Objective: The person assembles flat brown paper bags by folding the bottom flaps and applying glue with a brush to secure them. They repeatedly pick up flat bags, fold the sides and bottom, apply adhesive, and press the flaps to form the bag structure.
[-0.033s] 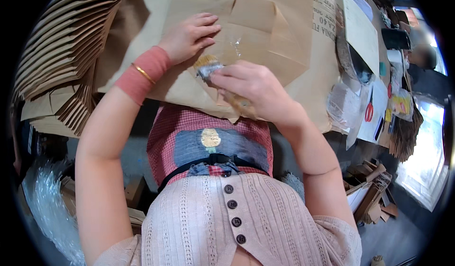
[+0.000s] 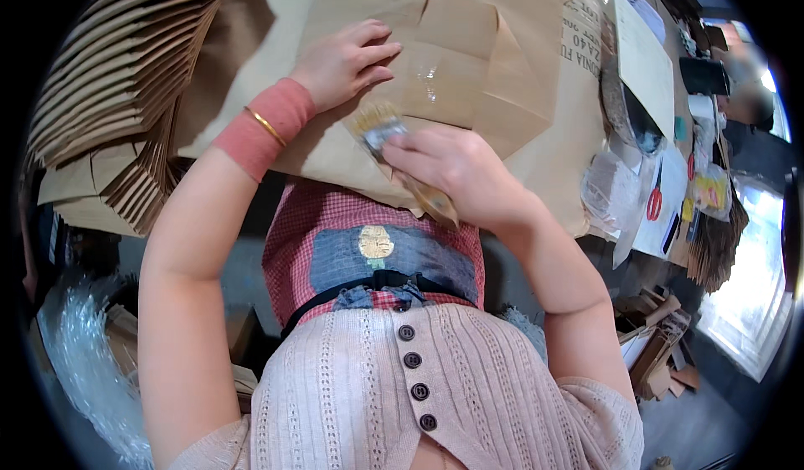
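Note:
My right hand (image 2: pixel 448 162) is closed around a flat paintbrush (image 2: pixel 437 205) with a wooden handle and a metal band. Its pale, slightly blurred bristles (image 2: pixel 377 118) point away from me, over the near left part of a folded brown paper bag (image 2: pixel 523 93). The bag's end is spread into a flat panel with turned-back flaps and a shiny patch. My left hand (image 2: pixel 347 64) lies on the paper left of that panel, fingers stretched out and holding nothing. Whether the bristles touch the paper, I cannot tell.
Fanned stacks of folded brown paper (image 2: pixel 126 76) rise at the left of the table. On the right lie a white board (image 2: pixel 641 59), red-handled scissors (image 2: pixel 654 204) and clear plastic wrap (image 2: pixel 610 187). Cardboard scraps (image 2: pixel 657 344) lie below at the right.
The brush and my right hand have shifted slightly toward me. My left hand stays on the paper; the whole view has moved a little.

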Action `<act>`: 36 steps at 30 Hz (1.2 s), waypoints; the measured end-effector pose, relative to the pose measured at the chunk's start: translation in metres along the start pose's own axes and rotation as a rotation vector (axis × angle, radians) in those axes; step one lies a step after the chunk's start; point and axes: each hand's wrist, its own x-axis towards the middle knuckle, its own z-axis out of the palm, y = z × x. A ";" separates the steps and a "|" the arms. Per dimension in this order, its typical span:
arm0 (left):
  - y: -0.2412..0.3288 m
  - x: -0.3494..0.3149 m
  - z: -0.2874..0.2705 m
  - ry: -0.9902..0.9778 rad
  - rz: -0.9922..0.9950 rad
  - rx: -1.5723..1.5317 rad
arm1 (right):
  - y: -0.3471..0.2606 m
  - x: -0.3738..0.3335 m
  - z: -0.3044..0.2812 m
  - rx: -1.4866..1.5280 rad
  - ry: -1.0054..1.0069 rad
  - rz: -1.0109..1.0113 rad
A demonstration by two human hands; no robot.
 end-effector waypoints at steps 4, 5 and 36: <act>0.006 -0.003 0.004 0.024 -0.033 0.003 | -0.025 -0.031 -0.009 0.043 -0.177 0.065; 0.006 -0.004 0.005 0.030 -0.028 0.008 | -0.032 -0.036 -0.013 0.055 -0.232 0.109; 0.025 0.011 -0.016 -0.033 0.103 0.180 | 0.122 -0.005 -0.073 0.166 0.578 0.933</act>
